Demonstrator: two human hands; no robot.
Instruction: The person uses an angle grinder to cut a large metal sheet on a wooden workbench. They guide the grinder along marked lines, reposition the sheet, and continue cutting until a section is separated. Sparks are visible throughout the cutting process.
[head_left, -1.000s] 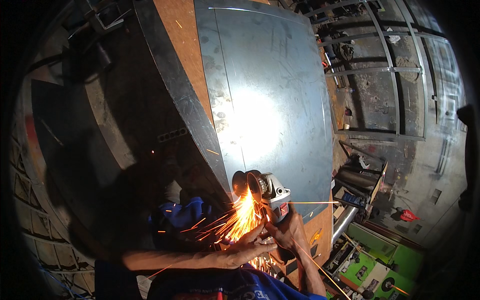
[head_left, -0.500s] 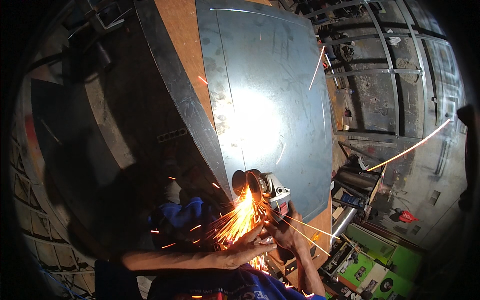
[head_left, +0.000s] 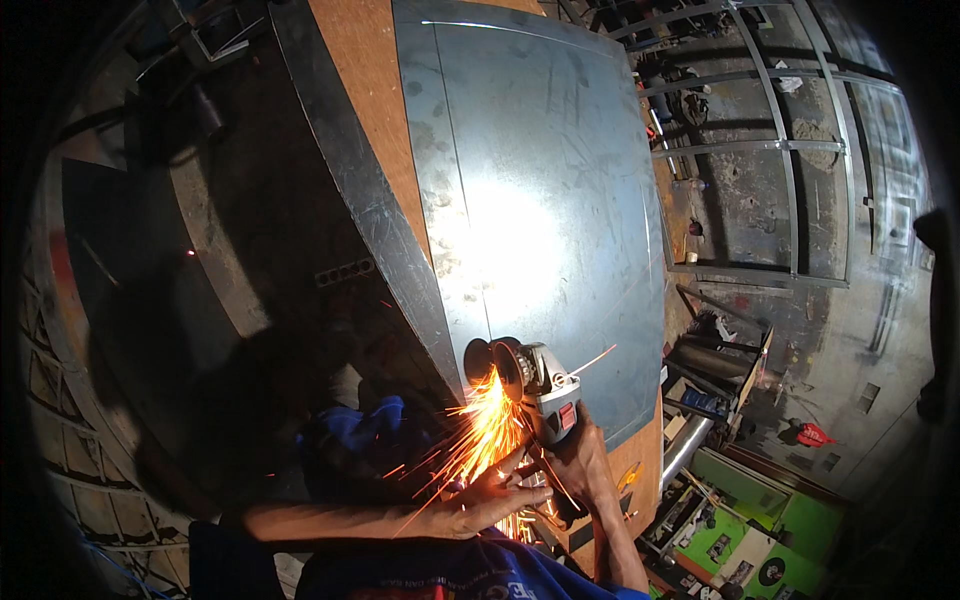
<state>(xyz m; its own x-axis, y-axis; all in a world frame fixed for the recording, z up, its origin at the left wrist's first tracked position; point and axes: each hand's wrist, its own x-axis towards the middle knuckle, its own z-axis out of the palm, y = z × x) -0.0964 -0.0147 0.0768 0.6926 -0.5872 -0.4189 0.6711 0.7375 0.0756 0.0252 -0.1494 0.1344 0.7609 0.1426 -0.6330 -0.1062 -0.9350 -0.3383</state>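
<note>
Presently, right grip (head_left: 582, 460) grasps angle grinder (head_left: 556, 402); left grip (head_left: 488, 505): cannot tell. Advise disc (head_left: 509, 372) square to metal sheet (head_left: 580, 170), fingers clear of sparks (head_left: 488, 425).

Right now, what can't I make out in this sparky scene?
All in the head view:
Cutting point of the angle grinder: hidden by sparks.
Dark line across the sheet metal: partly lost in glare.
Part of the right hand: behind the angle grinder.
Metal frame: cut off by the top edge.
</note>
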